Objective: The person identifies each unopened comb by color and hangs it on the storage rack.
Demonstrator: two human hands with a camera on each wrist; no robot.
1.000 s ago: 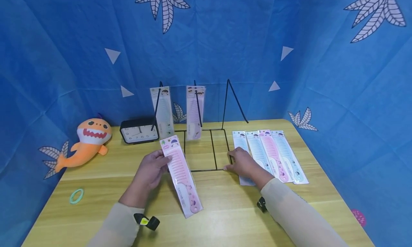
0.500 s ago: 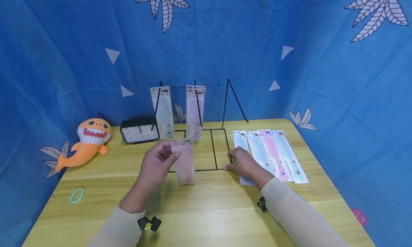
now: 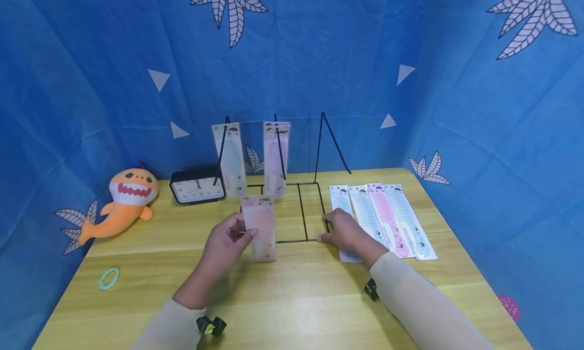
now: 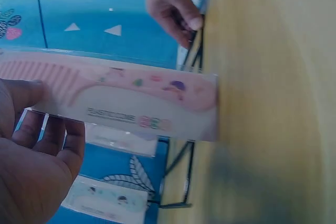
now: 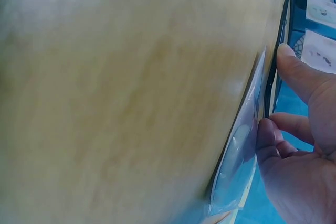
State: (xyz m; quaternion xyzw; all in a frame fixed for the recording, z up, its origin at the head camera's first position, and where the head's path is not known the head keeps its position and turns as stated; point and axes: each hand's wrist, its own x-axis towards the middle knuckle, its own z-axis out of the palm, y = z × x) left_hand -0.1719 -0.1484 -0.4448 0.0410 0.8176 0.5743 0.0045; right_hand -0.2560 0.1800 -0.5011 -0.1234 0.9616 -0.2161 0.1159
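My left hand [image 3: 228, 243] pinches a packaged pink comb [image 3: 262, 215] by its left edge. In the head view the package stands upright in front of the black wire display rack [image 3: 292, 241]. The left wrist view shows the pink comb's lower half with printed pictures [image 4: 178, 90]. My right hand [image 3: 344, 231] grips the rack's front right corner, thumb on the front wire and fingers at the side wire. A packaged blue comb [image 3: 232, 162] hangs on the rack's left hook. Packaged pinkish-purple combs [image 3: 275, 162] hang on the middle hook. The right hook [image 3: 336, 143] holds nothing.
Several packaged combs [image 3: 383, 215], blue and pink, lie in a row right of the rack. A black clock [image 3: 198, 187] and an orange shark plush [image 3: 130, 198] are at the back left. A green ring [image 3: 108, 278] lies on the wooden table [image 3: 292, 299] at left.
My left hand has turned the pink comb from a slant toward me to upright, its lower end now higher and farther back. Its grip sits slightly lower than half a second ago. My right hand stays put.
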